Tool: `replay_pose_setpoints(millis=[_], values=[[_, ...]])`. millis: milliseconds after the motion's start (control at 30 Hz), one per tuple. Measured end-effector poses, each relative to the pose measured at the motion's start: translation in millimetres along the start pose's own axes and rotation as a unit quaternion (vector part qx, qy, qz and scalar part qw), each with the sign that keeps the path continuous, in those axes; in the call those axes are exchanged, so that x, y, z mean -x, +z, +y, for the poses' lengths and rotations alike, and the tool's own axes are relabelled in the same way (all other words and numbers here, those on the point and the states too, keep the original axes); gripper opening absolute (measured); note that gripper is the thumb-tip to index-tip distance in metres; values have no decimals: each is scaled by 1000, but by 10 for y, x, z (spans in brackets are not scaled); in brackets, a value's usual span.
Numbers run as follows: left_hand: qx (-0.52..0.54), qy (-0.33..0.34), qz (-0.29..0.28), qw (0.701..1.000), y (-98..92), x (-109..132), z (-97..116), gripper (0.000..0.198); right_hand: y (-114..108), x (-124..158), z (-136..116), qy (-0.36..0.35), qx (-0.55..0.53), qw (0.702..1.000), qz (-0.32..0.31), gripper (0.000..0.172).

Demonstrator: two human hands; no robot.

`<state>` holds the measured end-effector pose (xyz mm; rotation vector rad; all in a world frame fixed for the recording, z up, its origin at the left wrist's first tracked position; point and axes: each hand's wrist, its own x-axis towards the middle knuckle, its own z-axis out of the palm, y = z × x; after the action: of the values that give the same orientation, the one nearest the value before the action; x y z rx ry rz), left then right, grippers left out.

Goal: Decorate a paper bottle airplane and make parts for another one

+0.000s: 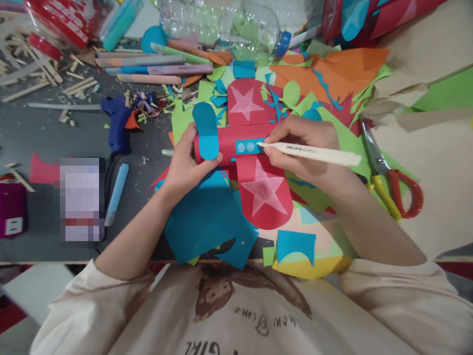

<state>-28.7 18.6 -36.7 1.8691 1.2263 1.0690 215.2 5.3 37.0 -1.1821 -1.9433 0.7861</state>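
A red paper airplane with a tube body lies across paper scraps in front of me. Its two rounded wings each carry a pale star, and a blue paper tail piece sits at its left end. My left hand is wrapped round that end, thumb below the tail. Between the fingers of my right hand is a cream acrylic marker, its tip touching a blue strip on the body, beside two whitish round spots.
Scissors lie at the right on the scraps. A blue glue gun, a light-blue marker and a phone-like object are at the left. Several markers, wooden sticks and clear plastic bottles lie at the back.
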Motion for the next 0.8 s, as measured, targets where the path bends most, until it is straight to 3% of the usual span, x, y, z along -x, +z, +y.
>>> replay_pose_setpoints(millis=[267, 467, 800], values=[[17, 0, -7, 1000, -2, 7, -16, 44, -22, 9, 36, 21, -18, 999, -39, 15], [21, 0, -9, 1000, -1, 19, -65, 51, -65, -1, 82, 27, -10, 998, -58, 20], [15, 8, -15, 1000, -7, 16, -89, 51, -69, -9, 13, 19, -16, 1000, -11, 21]])
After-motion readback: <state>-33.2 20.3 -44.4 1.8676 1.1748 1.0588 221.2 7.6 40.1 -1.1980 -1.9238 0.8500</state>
